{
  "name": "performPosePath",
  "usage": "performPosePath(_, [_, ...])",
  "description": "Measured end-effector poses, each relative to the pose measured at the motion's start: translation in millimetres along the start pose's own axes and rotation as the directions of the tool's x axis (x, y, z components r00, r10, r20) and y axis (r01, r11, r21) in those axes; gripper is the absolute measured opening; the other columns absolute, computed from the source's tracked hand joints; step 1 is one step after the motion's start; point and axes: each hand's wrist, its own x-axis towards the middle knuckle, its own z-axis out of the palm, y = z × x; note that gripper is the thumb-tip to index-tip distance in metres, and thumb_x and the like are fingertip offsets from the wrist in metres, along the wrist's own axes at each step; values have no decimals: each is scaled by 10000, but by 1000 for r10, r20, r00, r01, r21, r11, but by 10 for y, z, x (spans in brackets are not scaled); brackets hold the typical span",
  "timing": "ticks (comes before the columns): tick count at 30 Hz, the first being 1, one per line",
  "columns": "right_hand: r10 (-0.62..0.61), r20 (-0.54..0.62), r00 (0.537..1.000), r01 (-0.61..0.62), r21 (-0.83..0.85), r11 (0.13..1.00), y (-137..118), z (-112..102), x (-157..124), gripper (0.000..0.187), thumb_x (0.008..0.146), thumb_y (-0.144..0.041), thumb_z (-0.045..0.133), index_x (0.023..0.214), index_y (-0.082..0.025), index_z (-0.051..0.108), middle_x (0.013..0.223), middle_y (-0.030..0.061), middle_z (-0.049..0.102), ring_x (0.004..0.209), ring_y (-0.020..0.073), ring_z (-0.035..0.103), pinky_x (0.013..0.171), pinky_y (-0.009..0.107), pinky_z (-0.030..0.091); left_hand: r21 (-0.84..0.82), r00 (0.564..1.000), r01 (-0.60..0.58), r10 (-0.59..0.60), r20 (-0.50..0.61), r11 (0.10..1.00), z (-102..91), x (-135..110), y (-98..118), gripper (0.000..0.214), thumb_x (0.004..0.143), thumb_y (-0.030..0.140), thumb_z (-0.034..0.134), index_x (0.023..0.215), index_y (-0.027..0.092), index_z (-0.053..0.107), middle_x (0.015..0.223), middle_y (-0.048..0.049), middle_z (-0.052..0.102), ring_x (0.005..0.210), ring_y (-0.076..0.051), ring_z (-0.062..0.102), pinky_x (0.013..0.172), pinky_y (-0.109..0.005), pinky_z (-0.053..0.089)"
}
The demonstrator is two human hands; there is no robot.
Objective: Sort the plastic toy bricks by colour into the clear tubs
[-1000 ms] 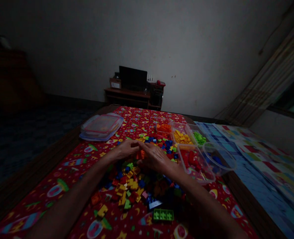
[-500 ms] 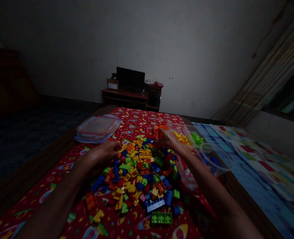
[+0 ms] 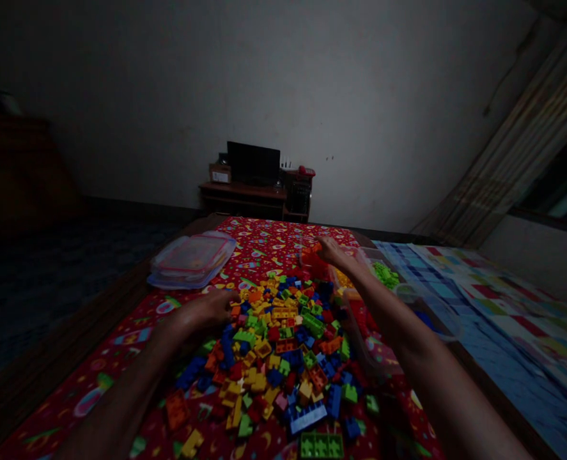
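A loose heap of toy building bricks [image 3: 273, 348] in yellow, orange, green, blue and red covers the middle of the red patterned cloth. At its far left edge rests my left hand [image 3: 213, 308], fingers curled down next to orange bricks; what they grip, if anything, is hidden. My right hand [image 3: 332, 251] is over a clear plastic container [image 3: 307, 241] of orange bricks at the far side, an orange brick [image 3: 318, 248] at its closed fingertips. Nearer, my right forearm passes over containers of yellow bricks [image 3: 343, 278] and red bricks [image 3: 367, 319].
Stacked clear lids [image 3: 192, 255] lie at the left edge of the cloth. Right of my right arm are containers with green bricks [image 3: 385, 275] and blue bricks [image 3: 426, 321]. A bed with a checked cover [image 3: 494, 300] adjoins on the right. A monitor [image 3: 253, 163] stands beyond.
My right hand has shifted slightly right and stays over the orange bricks' container. My left hand remains at the heap's left edge. The whole view has tilted up a little.
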Motion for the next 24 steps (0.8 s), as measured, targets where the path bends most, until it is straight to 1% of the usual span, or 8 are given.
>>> performPosePath(5, [-31,88,996,29,19,999,-41,2,55,202,853,-179,563,1006,-102,671,935,95,661,825,175,600,736,286,477,22,997,7,-9,79,1000,-60,-80,62,405,652,262,596,1048,185,631,897,-54,723,823,-226,679,644,-250,492])
performPosePath(8, [-30,106,994,28,22,999,-84,4,77,286,904,-323,576,1129,-148,606,1120,83,616,952,193,610,812,358,521,46,995,-1,-3,96,999,-66,-140,154,415,634,256,592,1039,174,629,979,-74,713,858,-236,673,671,-264,494])
performPosePath(11, [-20,83,996,19,20,1000,-110,-15,77,348,914,-362,566,1207,-173,556,1221,91,567,1034,204,592,864,407,521,76,994,-5,-3,109,997,-62,-166,230,528,624,262,605,1141,157,597,1096,-107,685,960,-257,652,755,-283,498])
performPosePath(14, [-17,46,999,17,14,1000,-110,-67,45,293,911,-299,568,1142,-121,599,1118,114,617,971,200,609,831,366,510,74,992,18,-27,125,997,-53,-167,264,671,620,258,614,1271,122,520,1132,-133,668,995,-266,640,798,-292,495])
performPosePath(16, [-22,18,1000,22,9,1000,-106,-127,-3,223,900,-176,531,1061,-74,647,985,139,662,901,202,619,784,320,477,78,991,14,-24,130,997,-42,-161,261,686,628,256,601,1290,108,503,1097,-134,676,960,-265,647,781,-295,499])
performPosePath(18, [-37,-7,999,37,8,999,-112,-211,-85,257,859,-76,485,1029,-61,677,908,150,684,848,197,619,743,287,437,75,993,2,-11,119,997,-36,-153,233,666,622,261,600,1269,124,519,1077,-119,681,937,-261,651,761,-290,503])
performPosePath(21, [-93,-73,993,98,71,993,-163,-368,-311,317,800,-44,488,1044,-86,686,865,118,698,755,161,606,670,247,402,7,995,-27,27,96,1000,-57,-140,151,605,626,285,596,1220,177,548,1088,-83,682,939,-246,649,738,-266,507])
performPosePath(24, [-136,-176,975,167,180,969,-279,-510,-656,297,790,-64,514,1017,-107,700,777,79,692,669,130,584,615,225,379,-27,997,-62,63,39,998,-103,-120,66,556,646,324,579,1182,178,568,1082,-78,685,939,-250,648,736,-267,510])
